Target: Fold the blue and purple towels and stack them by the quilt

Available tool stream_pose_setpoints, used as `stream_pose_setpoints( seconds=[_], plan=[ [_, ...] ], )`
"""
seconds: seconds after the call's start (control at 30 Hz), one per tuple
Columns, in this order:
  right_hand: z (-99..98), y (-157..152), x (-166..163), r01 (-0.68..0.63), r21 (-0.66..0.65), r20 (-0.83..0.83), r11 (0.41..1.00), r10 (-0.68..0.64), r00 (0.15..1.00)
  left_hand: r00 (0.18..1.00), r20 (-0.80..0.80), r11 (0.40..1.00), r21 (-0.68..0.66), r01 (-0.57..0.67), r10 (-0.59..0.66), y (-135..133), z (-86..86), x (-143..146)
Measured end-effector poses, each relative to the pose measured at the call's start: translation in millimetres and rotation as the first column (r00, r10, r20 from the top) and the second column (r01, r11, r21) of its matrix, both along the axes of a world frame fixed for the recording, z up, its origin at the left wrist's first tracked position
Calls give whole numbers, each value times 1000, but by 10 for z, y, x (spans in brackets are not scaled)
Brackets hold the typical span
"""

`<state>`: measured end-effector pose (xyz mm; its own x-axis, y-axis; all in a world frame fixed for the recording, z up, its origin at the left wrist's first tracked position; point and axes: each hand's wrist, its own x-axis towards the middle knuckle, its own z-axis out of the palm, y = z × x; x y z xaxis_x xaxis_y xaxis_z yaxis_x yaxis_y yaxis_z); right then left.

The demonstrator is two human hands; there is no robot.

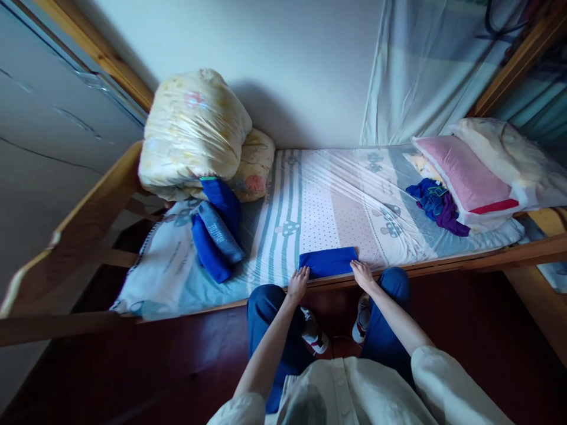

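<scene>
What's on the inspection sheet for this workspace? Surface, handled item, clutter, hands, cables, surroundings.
Surface: patterned bedsheet, wrinkled toward the right.
Handled item: folded blue cloth, flat at the bedsheet's near edge.
Clutter: at left, bundled quilt, dark-blue clothing and grey-blue folded piece; at right, pink pillow and crumpled blue-and-purple clothing.
Hands: left hand at the cloth's left end, right hand at its right end; grip unclear.
Cables: dark curved strip, upper right; can't tell if cable.
Surroundings: wooden bed frame, pale wall, curtain, dark red floor.
</scene>
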<state>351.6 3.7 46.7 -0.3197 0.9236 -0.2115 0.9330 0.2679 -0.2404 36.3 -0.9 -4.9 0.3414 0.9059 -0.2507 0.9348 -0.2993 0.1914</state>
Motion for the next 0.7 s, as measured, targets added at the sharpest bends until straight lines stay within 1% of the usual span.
stream_pose_setpoints(
  seconds=[0.13,0.23,0.3,0.37,0.43,0.53,0.6,0.7],
  plan=[
    [92,-86,1,18,-33,17,999,-17,1000,1000,-3,999,-50,14,-14,-69,88,2],
    [131,-95,21,51,-56,-28,997,-53,998,1000,2,997,-73,2,-2,-92,149,0],
    [136,-70,47,100,-73,-73,992,-105,992,998,35,994,-98,-48,52,-78,180,-2],
    [122,-25,77,165,-87,-117,982,-174,978,982,95,979,-137,-148,162,-36,200,-6],
    [90,30,106,234,-98,-153,967,-247,957,943,178,954,-156,-255,281,27,208,-14],
    [16,121,136,322,-128,-177,938,-341,923,853,303,905,-154,-397,426,126,209,-31],
    [-41,181,146,366,-151,-166,918,-389,906,783,349,857,-172,-486,515,179,210,-43],
    [-123,266,150,415,-155,-130,896,-435,891,680,369,772,-249,-585,634,240,216,-57]
  ],
)
